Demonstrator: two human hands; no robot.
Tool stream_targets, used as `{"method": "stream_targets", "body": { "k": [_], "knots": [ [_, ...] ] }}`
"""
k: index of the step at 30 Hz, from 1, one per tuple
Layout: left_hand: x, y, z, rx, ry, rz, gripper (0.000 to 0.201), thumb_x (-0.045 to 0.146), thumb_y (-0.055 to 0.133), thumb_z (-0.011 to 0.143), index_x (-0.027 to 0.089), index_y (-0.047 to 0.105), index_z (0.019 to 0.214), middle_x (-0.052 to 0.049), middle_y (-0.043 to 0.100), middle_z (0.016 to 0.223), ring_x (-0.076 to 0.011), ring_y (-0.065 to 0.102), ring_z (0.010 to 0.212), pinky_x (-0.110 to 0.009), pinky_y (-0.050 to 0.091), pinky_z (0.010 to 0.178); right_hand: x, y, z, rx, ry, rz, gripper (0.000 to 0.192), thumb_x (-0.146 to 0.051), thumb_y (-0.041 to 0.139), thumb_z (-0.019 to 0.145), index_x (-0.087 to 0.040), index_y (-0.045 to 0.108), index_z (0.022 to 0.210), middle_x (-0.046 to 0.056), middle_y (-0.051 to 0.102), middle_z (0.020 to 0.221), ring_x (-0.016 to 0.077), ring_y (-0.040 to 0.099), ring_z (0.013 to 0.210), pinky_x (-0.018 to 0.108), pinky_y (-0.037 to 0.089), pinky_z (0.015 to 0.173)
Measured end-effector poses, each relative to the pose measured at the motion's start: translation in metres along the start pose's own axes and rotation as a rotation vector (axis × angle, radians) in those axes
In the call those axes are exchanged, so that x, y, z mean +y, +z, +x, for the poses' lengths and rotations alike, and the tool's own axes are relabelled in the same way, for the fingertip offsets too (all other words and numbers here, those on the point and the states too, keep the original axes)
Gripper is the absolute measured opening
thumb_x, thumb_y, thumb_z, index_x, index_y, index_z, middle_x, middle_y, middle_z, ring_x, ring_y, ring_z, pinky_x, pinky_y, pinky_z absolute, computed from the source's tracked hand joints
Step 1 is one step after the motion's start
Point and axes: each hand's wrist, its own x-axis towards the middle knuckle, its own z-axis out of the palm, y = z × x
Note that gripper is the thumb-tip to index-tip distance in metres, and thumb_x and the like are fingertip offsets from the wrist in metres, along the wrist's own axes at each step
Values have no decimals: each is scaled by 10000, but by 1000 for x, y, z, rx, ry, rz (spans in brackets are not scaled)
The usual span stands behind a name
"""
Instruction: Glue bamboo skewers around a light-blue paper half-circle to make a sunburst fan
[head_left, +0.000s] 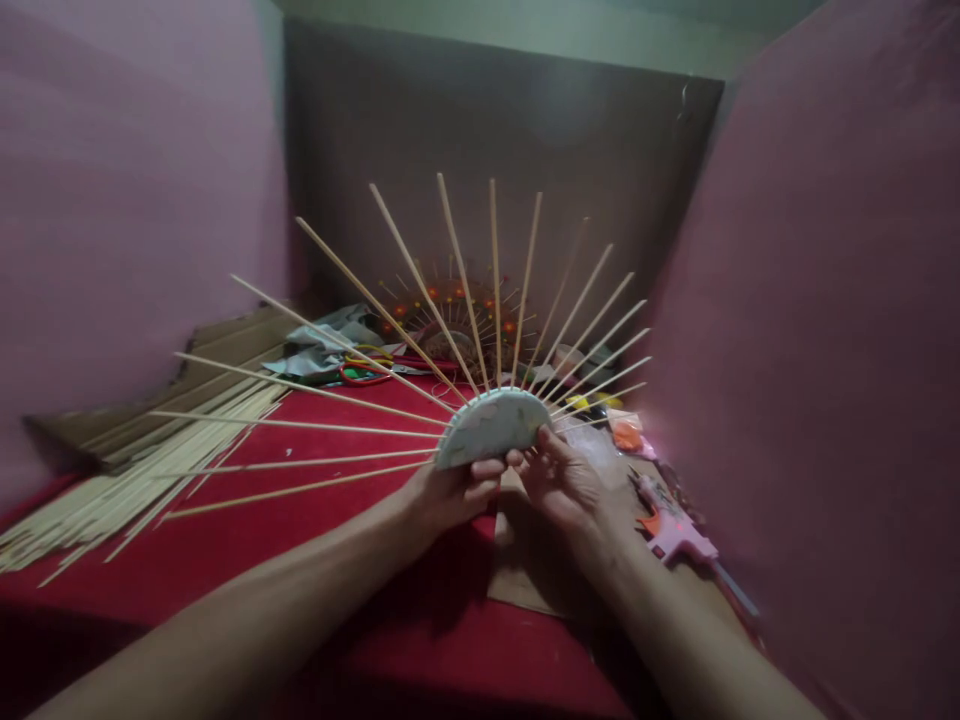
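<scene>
Both of my hands hold up a pale half-disc (491, 425) with several thin wooden sticks (420, 285) fanning out of its curved rim. My left hand (450, 492) grips the disc's lower left edge with the fingers curled under it. My right hand (559, 478) pinches its lower right edge. The fan stands upright above a red cloth (247, 545) that covers the table.
A pile of loose wooden sticks (142, 465) lies at the left. A pink glue gun (671, 530) rests at the right, beside brown cardboard (525, 575). Behind are scissors with red and yellow handles (364, 368), grey cloth (322, 345) and a second stick fan with orange beads (457, 315).
</scene>
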Motion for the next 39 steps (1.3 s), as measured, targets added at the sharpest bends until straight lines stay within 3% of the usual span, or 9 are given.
{"method": "stream_targets", "body": {
  "k": [6, 8, 10, 12, 18, 23, 30, 34, 39],
  "knots": [
    [-4, 2, -2, -57, -146, 233, 80, 135, 647, 806, 105, 645, 732, -31, 597, 573, -61, 428, 347, -150, 288, 300, -17, -3, 2, 47, -157, 15, 307, -233, 901, 590, -271, 712, 828, -66, 767, 859, 171, 667, 921, 484, 517, 962],
    [-3, 3, -9, -41, 46, 446, 95, 172, 696, 801, 125, 669, 723, -27, 611, 591, -76, 463, 400, -159, 313, 343, -21, -4, 3, 33, -200, -2, 282, -211, 877, 626, -269, 706, 842, -64, 760, 864, 179, 660, 934, 547, 485, 994],
    [2, 5, -14, 52, 403, 621, 38, 159, 740, 774, 165, 705, 787, -7, 625, 666, -89, 518, 542, -154, 408, 494, -21, -4, 4, 30, -230, -9, 238, -211, 857, 659, -263, 698, 829, -67, 751, 853, 175, 654, 929, 573, 471, 1005],
    [10, 5, -14, 152, 674, 678, 161, 116, 767, 734, 197, 733, 869, -9, 646, 776, -115, 548, 696, -170, 449, 669, -20, -4, 4, 40, -250, -22, 214, -208, 843, 680, -261, 689, 819, -71, 741, 842, 173, 647, 932, 592, 470, 1000],
    [27, 0, -4, 219, 890, 898, 151, 65, 723, 747, 202, 752, 804, -29, 607, 771, -166, 543, 794, -211, 418, 764, -12, -2, 0, 52, -244, -59, 277, -186, 844, 656, -264, 685, 869, -59, 736, 876, 174, 646, 902, 600, 478, 981],
    [25, -3, -3, 226, 954, 999, 136, 76, 699, 779, 206, 739, 793, -27, 602, 767, -173, 537, 774, -233, 401, 795, -10, 0, -1, 29, -246, -52, 297, -189, 845, 644, -262, 680, 880, -62, 731, 885, 173, 638, 903, 579, 494, 970],
    [25, -5, 0, 335, 905, 992, 173, 51, 754, 700, 213, 750, 758, -27, 623, 759, -170, 532, 749, -225, 404, 758, -7, 0, -1, -12, -253, -60, 273, -166, 837, 670, -256, 660, 858, -54, 721, 896, 169, 636, 918, 494, 560, 899],
    [23, -9, 5, 375, 868, 1077, 90, 106, 703, 747, 195, 717, 750, -24, 635, 735, -154, 541, 686, -237, 417, 668, -4, -3, -1, -11, -256, -75, 314, -185, 854, 652, -249, 672, 899, -45, 729, 904, 163, 642, 895, 484, 562, 899],
    [22, -16, 10, 357, 781, 1171, 16, 174, 651, 765, 166, 664, 759, 7, 606, 646, -142, 543, 600, -249, 426, 575, -3, -6, 1, 17, -261, -113, 297, -206, 850, 653, -241, 682, 896, -41, 737, 881, 160, 652, 874, 502, 533, 947]
  ]
}}
